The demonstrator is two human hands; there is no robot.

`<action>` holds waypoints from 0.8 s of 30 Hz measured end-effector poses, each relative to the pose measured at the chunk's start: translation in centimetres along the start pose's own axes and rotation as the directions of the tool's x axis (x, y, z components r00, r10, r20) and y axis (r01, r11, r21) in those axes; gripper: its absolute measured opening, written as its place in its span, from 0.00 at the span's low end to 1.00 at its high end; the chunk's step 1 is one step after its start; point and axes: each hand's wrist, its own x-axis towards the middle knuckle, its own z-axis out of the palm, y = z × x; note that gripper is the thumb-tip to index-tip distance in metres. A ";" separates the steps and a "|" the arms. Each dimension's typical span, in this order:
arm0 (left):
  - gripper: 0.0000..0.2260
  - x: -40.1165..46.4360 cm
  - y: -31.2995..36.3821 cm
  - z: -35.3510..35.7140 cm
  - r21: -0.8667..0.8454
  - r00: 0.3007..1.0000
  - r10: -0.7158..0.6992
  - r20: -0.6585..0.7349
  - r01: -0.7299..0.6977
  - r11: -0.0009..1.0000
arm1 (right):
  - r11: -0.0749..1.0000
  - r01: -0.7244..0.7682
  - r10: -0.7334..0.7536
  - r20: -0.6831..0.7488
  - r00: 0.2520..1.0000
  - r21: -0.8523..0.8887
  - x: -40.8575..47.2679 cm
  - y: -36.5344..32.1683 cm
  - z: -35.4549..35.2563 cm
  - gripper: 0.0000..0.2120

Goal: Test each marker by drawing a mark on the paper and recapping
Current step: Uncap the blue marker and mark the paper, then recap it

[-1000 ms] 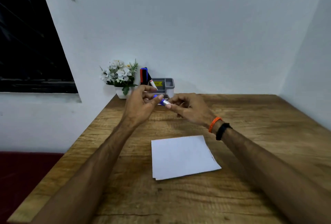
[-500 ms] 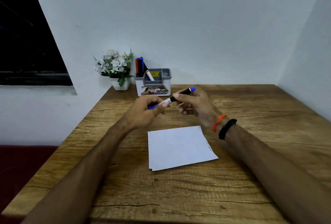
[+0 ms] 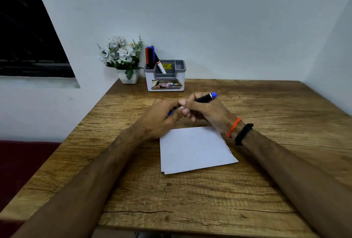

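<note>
A wooden table (image 3: 247,190) fills most of the view, pushed into the corner of pale walls, with a dark window (image 3: 24,34) off to the left. On it lies a white sheet of paper (image 3: 194,150), its far edge partly covered by the two forearms that reach in from below and meet just above it. The left hand (image 3: 160,118) is curled round the blue cap (image 3: 170,113) end of a marker (image 3: 202,98), of which only a sliver of blue shows by the knuckles; whether the cap is on or off cannot be told. The right hand (image 3: 207,112) grips the marker's black barrel between thumb and curled fingers, the blue tail end sticking out up and to the right; the two hands touch each other. The right wrist wears an orange band (image 3: 233,127) and a black band (image 3: 243,134). At the far edge stands a white and grey pen holder (image 3: 165,83) with more markers (image 3: 150,58) upright in its left compartment, and just left of it a small white pot of white flowers (image 3: 123,55).
</note>
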 end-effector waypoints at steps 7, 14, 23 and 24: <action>0.06 -0.2 0.5 0.0 -0.053 0.998 0.056 -0.038 -0.058 0.997 | 0.993 0.020 -0.025 0.043 0.999 0.112 0.2 0.0 0.1 0.10; 0.14 -0.1 0.4 0.1 -0.094 1.000 0.028 -0.009 -0.028 0.995 | 0.991 0.027 -0.036 0.062 0.997 0.130 -0.1 0.0 -0.2 0.10; 0.18 -0.6 0.3 -0.9 -0.228 0.985 -0.170 0.001 0.166 0.959 | 0.991 0.075 -0.071 -0.040 0.997 0.114 -0.3 -0.4 0.0 0.07; 0.21 -0.7 0.2 -1.3 -0.245 0.973 -0.222 0.056 0.229 0.942 | 0.990 0.065 -0.057 -0.065 0.996 0.128 -0.2 -0.4 0.0 0.06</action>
